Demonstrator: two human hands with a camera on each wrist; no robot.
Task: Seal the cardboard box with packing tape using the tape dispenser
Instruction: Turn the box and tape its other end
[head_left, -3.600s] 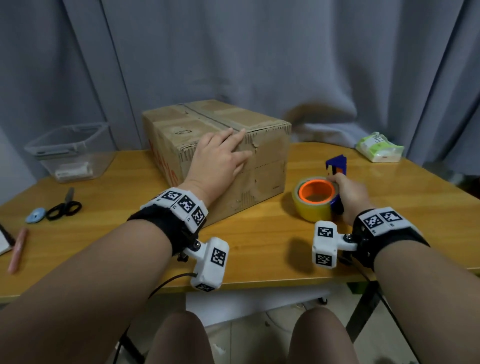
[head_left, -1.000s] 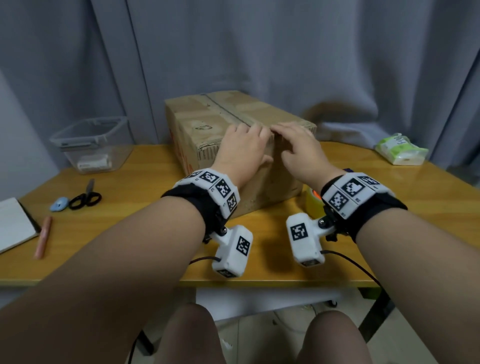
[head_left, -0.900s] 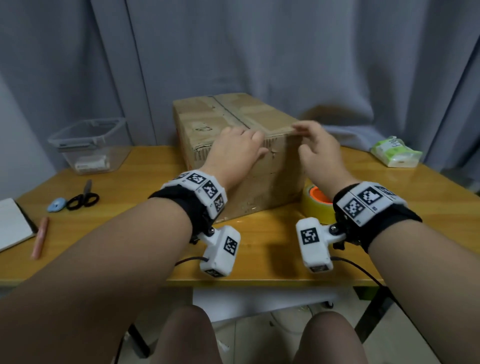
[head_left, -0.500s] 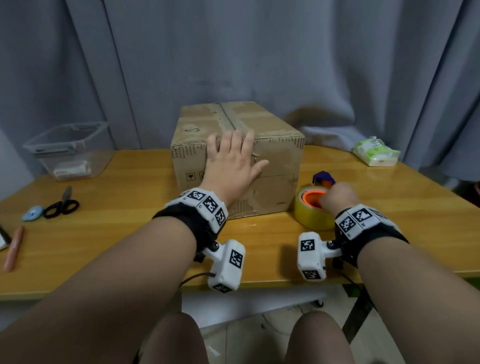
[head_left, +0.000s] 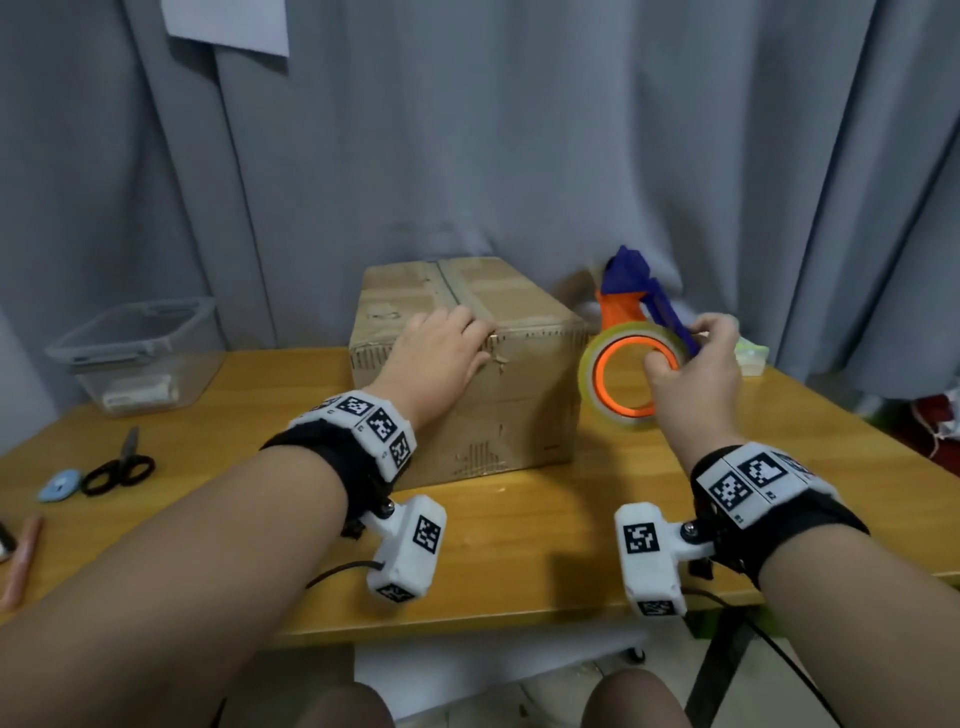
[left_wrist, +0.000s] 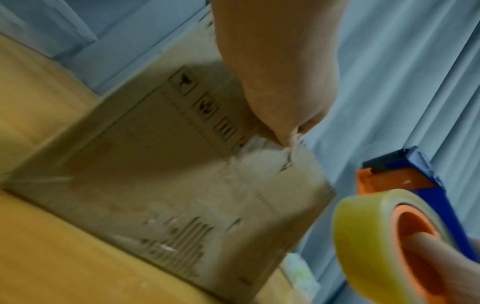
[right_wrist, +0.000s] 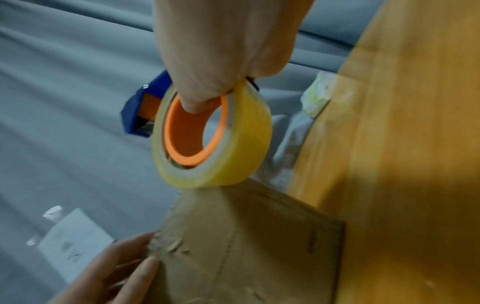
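Note:
A worn cardboard box stands on the wooden table, flaps closed, a seam line running along its top. My left hand lies on the box's near top edge with the fingers flat on the lid. To the right of the box, my right hand holds the tape dispenser in the air at lid height, blue and orange with a yellowish roll. The thumb is inside the orange core in the right wrist view, tape dispenser. The left wrist view shows the box and the tape dispenser beside its corner.
A clear plastic container sits at the back left. Scissors, a small blue disc and a pink pen lie near the left edge. A green-white pack lies behind my right hand. Grey curtain hangs behind.
Both hands turned the box square to me. My right hand then took the dispenser off the table and raised it beside the box. My left hand slid up onto the lid's edge.

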